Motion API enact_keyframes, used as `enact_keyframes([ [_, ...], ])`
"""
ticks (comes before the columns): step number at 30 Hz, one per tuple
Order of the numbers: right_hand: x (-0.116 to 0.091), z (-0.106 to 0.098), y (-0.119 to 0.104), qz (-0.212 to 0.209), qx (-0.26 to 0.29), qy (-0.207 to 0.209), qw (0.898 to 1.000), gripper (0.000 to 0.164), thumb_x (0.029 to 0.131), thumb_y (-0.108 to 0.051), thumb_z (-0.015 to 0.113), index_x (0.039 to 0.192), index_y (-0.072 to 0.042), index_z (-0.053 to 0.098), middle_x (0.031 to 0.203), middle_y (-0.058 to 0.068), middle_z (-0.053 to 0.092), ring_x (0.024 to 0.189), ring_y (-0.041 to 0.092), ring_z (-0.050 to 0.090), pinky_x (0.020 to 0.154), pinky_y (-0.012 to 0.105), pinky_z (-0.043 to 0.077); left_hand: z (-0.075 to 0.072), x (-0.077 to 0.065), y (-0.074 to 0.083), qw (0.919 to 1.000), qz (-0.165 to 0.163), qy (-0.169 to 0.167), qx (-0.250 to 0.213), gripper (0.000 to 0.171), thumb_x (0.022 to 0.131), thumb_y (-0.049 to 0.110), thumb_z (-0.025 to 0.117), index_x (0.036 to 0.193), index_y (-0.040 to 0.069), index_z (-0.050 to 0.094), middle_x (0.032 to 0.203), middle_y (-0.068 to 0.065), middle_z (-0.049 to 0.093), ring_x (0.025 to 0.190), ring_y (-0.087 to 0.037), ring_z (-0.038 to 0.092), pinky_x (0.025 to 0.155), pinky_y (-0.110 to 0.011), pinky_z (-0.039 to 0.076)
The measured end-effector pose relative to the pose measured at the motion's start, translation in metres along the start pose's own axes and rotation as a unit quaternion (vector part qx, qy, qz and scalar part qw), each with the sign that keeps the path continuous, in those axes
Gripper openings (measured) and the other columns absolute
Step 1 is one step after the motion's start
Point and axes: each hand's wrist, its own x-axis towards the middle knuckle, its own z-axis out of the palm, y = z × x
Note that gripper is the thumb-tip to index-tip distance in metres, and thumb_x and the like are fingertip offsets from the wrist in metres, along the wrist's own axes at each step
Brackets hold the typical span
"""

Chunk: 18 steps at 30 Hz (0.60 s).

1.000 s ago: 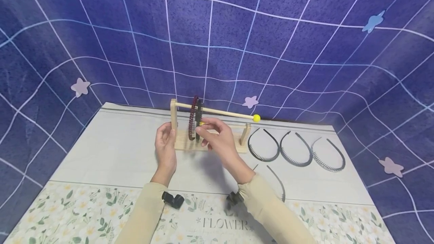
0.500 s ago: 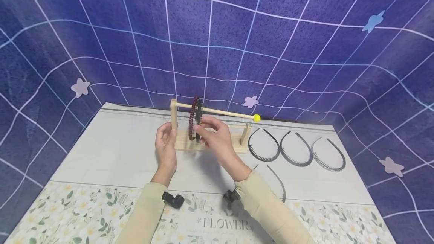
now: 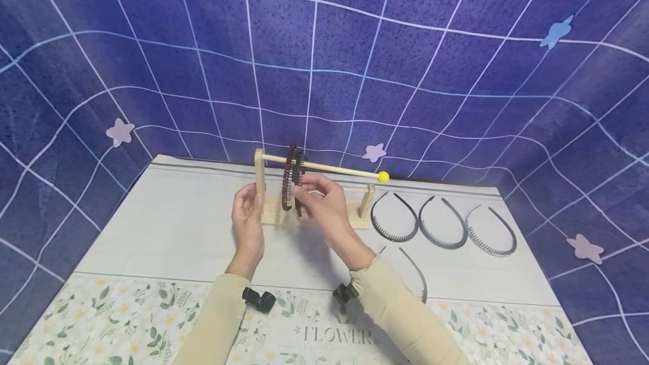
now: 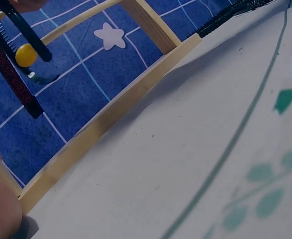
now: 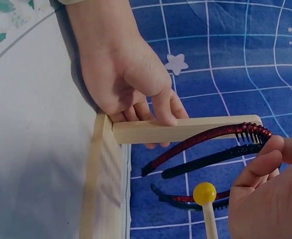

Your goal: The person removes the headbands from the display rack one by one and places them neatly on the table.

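A light wooden stand [image 3: 259, 173] with two rods stands at the back of the table. My left hand [image 3: 247, 216] grips its left upright, with thumb and fingers around the post in the right wrist view. A dark red toothed headband [image 3: 287, 179] hangs on the upper rod [image 3: 339, 169]. Just right of it hangs a black toothed headband [image 3: 298, 185], also around that rod. My right hand [image 3: 327, 207] pinches the black headband by its toothed part. In the left wrist view, the loose ends of the red headband [image 4: 16, 74] and black headband [image 4: 29, 30] hang near a yellow ball [image 4: 26, 55].
Dark headbands, among them a black one [image 3: 395, 238], a grey one [image 3: 446, 245] and a clear-toothed one [image 3: 492, 249], lie in a row right of the stand. Another headband [image 3: 418, 275] lies partly behind the right forearm. A yellow ball [image 3: 383, 177] caps the upper rod.
My right hand has shifted slightly left and covers the lower rod's yellow end. The black headband now sits a little apart from the red one and tilts slightly. The left hand stays put.
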Motion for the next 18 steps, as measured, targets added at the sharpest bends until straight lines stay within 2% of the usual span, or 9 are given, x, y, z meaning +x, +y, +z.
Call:
enact_keyframes([
  [10,-0.002,-0.006,-0.006,-0.019,0.005,-0.001,1.0,0.021,0.096,0.002,0.08,0.116,-0.001,0.073,0.088,-0.002,0.071,0.061,0.008,0.06,0.05,0.017,0.043,0.0,0.0,-0.003,0.9999,0.013,-0.004,-0.009,0.027,0.117,0.017,0.055,0.144,0.021,0.059,0.154,-0.003,0.059,0.153,-0.021,0.049,0.132,-0.043,0.034],
  [18,-0.003,-0.012,-0.01,-0.025,0.015,0.003,1.0,0.02,0.097,0.003,0.079,0.116,0.001,0.073,0.088,-0.001,0.071,0.06,0.007,0.06,0.05,0.017,0.043,-0.002,0.0,-0.005,0.9999,0.012,-0.011,0.001,0.029,0.118,0.017,0.053,0.146,0.021,0.056,0.156,-0.002,0.057,0.156,-0.021,0.045,0.134,-0.043,0.031],
])
